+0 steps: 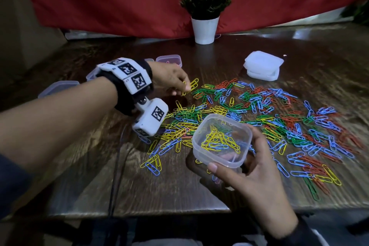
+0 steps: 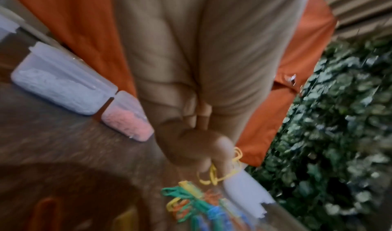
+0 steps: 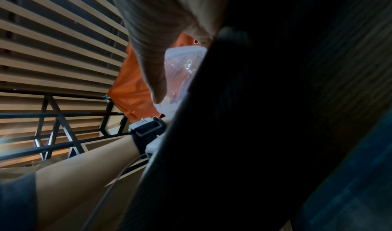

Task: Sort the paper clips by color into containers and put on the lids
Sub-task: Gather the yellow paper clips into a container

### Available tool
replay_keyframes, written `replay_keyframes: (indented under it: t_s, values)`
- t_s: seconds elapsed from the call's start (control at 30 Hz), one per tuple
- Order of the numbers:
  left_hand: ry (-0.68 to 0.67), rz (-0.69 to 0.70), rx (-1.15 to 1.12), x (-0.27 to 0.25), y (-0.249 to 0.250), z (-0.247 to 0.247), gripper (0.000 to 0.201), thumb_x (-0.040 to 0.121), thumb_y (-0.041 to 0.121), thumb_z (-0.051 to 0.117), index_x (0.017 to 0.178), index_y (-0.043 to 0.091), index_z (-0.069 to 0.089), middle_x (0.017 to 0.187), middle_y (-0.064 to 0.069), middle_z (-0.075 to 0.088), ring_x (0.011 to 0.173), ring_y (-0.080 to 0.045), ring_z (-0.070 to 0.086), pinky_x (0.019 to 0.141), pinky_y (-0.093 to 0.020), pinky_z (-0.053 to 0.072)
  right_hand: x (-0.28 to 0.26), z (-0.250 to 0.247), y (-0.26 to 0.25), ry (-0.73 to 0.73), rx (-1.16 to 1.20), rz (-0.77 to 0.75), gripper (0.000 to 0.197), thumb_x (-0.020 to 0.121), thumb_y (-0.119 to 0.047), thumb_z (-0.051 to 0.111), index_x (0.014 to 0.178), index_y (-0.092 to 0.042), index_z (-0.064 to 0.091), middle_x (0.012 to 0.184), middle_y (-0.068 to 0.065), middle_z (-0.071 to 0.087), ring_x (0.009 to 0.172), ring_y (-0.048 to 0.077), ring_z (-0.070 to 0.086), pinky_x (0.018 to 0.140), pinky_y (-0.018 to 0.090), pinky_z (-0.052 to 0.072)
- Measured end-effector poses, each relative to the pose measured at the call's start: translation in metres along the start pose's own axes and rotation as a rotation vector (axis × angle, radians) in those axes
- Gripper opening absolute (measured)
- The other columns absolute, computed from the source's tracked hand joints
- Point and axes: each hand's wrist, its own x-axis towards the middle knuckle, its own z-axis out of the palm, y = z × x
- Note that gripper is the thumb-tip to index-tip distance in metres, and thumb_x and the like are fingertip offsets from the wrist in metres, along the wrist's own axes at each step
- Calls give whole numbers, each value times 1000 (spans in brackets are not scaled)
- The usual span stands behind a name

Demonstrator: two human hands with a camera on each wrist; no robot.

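Note:
A wide heap of paper clips [image 1: 259, 118] in yellow, green, blue and red covers the dark wooden table [image 1: 139, 191]. My left hand [image 1: 171, 80] reaches over the heap's far left edge and pinches a few yellow clips [image 1: 192, 85]; the left wrist view shows those yellow clips [image 2: 224, 174] hanging from my fingertips. My right hand [image 1: 249, 170] grips a clear square container [image 1: 221, 140] lifted near the table's front, with several yellow clips lying inside. In the right wrist view the container's underside [image 3: 180, 73] shows beside my thumb.
A stack of white lids [image 1: 262, 68] lies at the back right. A lidded container of red clips [image 1: 169, 60] and another closed container [image 2: 57, 83] stand behind my left hand; one more container [image 1: 58, 88] sits at far left. A potted plant [image 1: 205, 6] stands at the back.

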Motion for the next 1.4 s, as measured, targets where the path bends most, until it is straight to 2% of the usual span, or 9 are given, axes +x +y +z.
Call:
replay_keyframes:
  t_s: [0.2, 0.3, 0.43, 0.73, 0.9, 1.1, 1.2, 1.3, 1.4]
  values:
    - [-62, 300, -254, -69, 54, 37, 14, 81, 17, 66, 73, 17, 55, 61, 5, 50, 51, 0, 43, 41, -8, 34, 0, 3, 0, 15, 57, -50, 72, 49, -14, 85, 109, -28, 49, 98, -4, 65, 81, 11, 64, 71, 28, 53]
    - [-165, 357, 55, -92, 62, 67, 11, 81, 15, 66, 77, 17, 57, 64, 2, 55, 52, 1, 48, 44, -12, 39, 0, 3, 0, 19, 75, -49, 71, 54, -7, 82, 114, -24, 47, 106, 2, 65, 94, 20, 64, 86, 44, 53]
    - [-77, 410, 546, -95, 66, 81, 16, 74, 26, 77, 82, 27, 62, 71, 12, 63, 65, 1, 58, 58, -8, 41, -1, 2, -1, 10, 72, -51, 72, 55, -14, 83, 115, -27, 46, 112, 2, 64, 100, 22, 65, 87, 42, 52]
    - [169, 459, 106, -100, 50, 59, 19, 81, 30, 69, 90, 13, 69, 73, 5, 67, 64, 3, 55, 58, -13, 44, 4, 4, -41, -141, -137, -42, 71, 53, -12, 88, 110, -29, 49, 104, -12, 66, 90, 5, 65, 75, 19, 52]
    - [86, 310, 88, -109, 18, 7, 86, 43, 63, 78, 119, 38, 48, 123, 16, 56, 110, 8, 53, 87, -6, 42, 76, 27, -87, -396, -286, 79, 63, 72, -5, 76, 120, -13, 37, 102, -5, 56, 72, 0, 59, 49, 20, 50]
    - [451, 89, 287, -87, -14, -24, 96, 30, 65, 68, 117, 23, 57, 110, 1, 64, 98, -10, 58, 87, -25, 45, 171, 53, -76, -536, -864, 137, 65, 74, -17, 77, 127, -14, 39, 109, -1, 50, 99, 19, 49, 76, 32, 52]
    - [555, -100, 458, -62, -32, -26, 94, 50, 50, 82, 131, 14, 50, 124, -13, 56, 113, -27, 52, 89, -27, 40, 193, 30, -79, -439, -1162, 94, 26, 75, -18, 76, 93, -20, 57, 88, 1, 54, 87, 16, 48, 61, 23, 40]
    - [496, -176, 445, -45, -48, -25, 83, 70, 33, 79, 138, 8, 40, 138, -13, 46, 125, -27, 44, 97, -27, 35, 194, 10, -75, -516, -1367, 161, 27, 77, -11, 72, 103, -9, 65, 94, 7, 64, 83, 19, 55, 72, 26, 44]
    - [399, -196, 469, -43, -56, -27, 94, 65, 50, 75, 140, 8, 37, 143, -11, 43, 127, -26, 43, 100, -31, 35, 187, 13, -67, -614, -1399, 110, 39, 77, -9, 72, 115, -14, 64, 102, 5, 65, 83, 21, 60, 77, 26, 49]
